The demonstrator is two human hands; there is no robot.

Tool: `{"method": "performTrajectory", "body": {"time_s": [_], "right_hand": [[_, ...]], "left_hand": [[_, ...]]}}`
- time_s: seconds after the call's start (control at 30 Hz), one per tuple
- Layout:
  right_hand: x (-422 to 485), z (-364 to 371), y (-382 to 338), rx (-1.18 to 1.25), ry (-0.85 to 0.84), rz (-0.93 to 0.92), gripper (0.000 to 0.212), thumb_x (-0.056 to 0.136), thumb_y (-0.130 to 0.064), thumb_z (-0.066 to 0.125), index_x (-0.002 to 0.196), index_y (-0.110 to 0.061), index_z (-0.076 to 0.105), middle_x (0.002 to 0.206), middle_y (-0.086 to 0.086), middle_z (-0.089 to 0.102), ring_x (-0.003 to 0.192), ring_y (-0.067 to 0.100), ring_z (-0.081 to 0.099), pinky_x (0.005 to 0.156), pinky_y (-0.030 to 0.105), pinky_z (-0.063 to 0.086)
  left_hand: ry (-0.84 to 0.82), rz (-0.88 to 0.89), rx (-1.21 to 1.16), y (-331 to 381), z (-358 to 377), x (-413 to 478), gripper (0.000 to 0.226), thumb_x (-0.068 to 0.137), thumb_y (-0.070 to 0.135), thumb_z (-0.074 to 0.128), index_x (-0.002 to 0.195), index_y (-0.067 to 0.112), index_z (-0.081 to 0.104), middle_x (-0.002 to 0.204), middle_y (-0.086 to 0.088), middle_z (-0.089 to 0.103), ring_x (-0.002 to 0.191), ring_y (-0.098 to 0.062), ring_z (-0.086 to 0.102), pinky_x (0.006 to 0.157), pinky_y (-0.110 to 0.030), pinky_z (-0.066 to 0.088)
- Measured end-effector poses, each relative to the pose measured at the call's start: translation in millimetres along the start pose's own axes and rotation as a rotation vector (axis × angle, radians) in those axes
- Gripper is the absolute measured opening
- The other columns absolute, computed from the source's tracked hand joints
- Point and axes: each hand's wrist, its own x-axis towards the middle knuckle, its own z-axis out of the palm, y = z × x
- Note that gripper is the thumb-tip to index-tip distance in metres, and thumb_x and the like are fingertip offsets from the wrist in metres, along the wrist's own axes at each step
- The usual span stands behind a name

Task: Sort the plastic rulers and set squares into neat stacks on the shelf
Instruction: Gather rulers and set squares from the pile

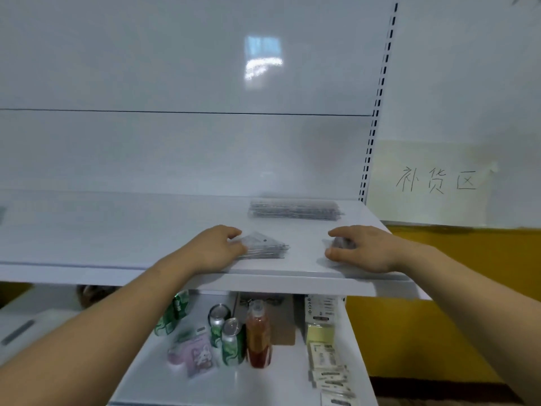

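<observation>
Head view: a glossy white back panel (175, 68) fills the upper half, bounded on the right by a slotted upright (377, 112). Beyond it hangs a paper sign (433, 180) with handwritten characters.

Below, the flat white shelf (117, 230) runs left to right. Its front lip and both forearms hide part of the lower shelf (175, 376), where green cans (232, 341), a bottle (257, 335) of orange drink and small packets (330, 373) stand close together.

At the back right of the shelf lies the stack of rulers (295, 210), clear plastic, its long axis left to right along the panel. Nearer the front edge sits the stack of set squares (263, 246), clear thin triangles tapering to the right.

The left hand (218, 247) grips this stack's left end with curled fingers. The right hand (360, 249), apart to the right, curls its fingers over a small clear piece (342, 243), possibly another set square, though it is too blurred to tell.
</observation>
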Motion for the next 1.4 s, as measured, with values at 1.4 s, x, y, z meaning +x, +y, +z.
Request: {"method": "performTrajectory", "body": {"time_s": [1.4], "right_hand": [[301.1,142.7,-605.7,-0.144,-0.146,-0.526,0.074,0.089,-0.065,0.038,0.147,-0.020,0.026,0.150,0.008,0.032,0.136,0.027,0.033,0.108,0.036,0.030]], "left_hand": [[0.173,-0.546,0.237,-501.5,-272.4,-89.6,0.064,0.089,0.047,0.053,0.144,0.021,0.034,0.151,-0.002,0.033,0.134,-0.023,0.036,0.107,-0.034,0.033]]}}
